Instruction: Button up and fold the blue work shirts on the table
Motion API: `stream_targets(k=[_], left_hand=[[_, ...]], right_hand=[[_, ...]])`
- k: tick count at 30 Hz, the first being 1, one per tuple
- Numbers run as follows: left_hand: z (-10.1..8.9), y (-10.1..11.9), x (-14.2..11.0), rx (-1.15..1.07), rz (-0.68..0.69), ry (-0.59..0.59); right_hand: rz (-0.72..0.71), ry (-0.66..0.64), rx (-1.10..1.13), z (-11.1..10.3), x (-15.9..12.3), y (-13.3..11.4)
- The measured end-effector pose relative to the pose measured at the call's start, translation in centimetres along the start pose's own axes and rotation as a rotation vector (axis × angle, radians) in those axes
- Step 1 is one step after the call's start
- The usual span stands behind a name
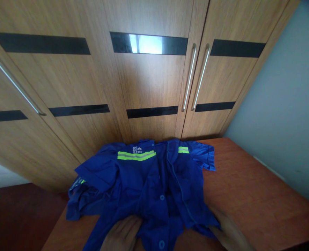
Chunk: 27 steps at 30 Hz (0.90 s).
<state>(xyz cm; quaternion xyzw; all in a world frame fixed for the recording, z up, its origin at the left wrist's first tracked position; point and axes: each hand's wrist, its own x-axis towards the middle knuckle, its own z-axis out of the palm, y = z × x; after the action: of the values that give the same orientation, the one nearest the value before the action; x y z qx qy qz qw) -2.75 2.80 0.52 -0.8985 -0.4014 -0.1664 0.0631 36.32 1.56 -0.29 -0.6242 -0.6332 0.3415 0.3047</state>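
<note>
My hands come in at the bottom edge: the left hand [123, 234] lies on the lower part of a blue shirt [144, 179], fingers bent, though I can't tell whether it grips; the right hand [226, 226], blurred, has the hem's right corner between thumb and fingers. The shirt lies front up on the reddish-brown desk [248, 184], its front unfastened, buttons [162, 197] showing along one edge. Bunched partly under its sleeve at my left is more blue cloth [88, 204]. Farther up, yellow-green bands [137, 156] cross the chest. Beyond stands a wooden wardrobe [149, 80] with metal handles [189, 76], beside a grey-blue wall [285, 115].
</note>
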Motion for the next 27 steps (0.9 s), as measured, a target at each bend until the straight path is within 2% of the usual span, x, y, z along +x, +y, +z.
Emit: stream_targets(k=[3, 7, 9, 11, 14, 17, 19, 22, 24, 27], left_hand=[[-1.4, -2.5, 1.9, -0.143, -0.248, -0.038], [-4.6, -5.4, 5.2, -0.144, -0.518, -0.118], [-6.1, -6.0, 7.0, -0.118, -0.524, -0.151], [-7.0, -5.7, 8.5, -0.070, -0.448, -0.138], [-7.1, -4.2, 10.2, 0.030, -0.352, -0.096], [-6.5, -2.0, 11.1, 0.119, -0.340, -0.050], [-6.4, -0.4, 11.1, 0.122, -0.317, 0.015], [-6.4, 2.3, 9.7, -0.018, -0.239, 0.109], [-6.0, 3.9, 8.0, -0.128, -0.215, 0.138], [-4.2, 5.4, 5.0, -0.212, -0.258, 0.110]], right_hand=[[-0.008, 0.139, 0.017, -1.1, 2.0, -0.7], [-0.052, 0.243, -0.046, -5.4, 4.7, -3.6], [-0.071, 0.234, -0.114, -7.2, 5.6, -6.0], [-0.123, 0.164, -0.177, -7.9, 6.1, -8.6], [-0.221, -0.028, -0.263, -6.0, 6.7, -12.1], [-0.259, -0.197, -0.366, -1.3, 7.7, -13.3], [-0.227, -0.274, -0.355, 2.1, 8.8, -12.7], [-0.108, -0.376, -0.104, 5.8, 10.5, -10.2], [-0.036, -0.403, 0.041, 6.7, 11.1, -8.6], [0.053, -0.388, 0.314, 6.3, 10.7, -7.2]])
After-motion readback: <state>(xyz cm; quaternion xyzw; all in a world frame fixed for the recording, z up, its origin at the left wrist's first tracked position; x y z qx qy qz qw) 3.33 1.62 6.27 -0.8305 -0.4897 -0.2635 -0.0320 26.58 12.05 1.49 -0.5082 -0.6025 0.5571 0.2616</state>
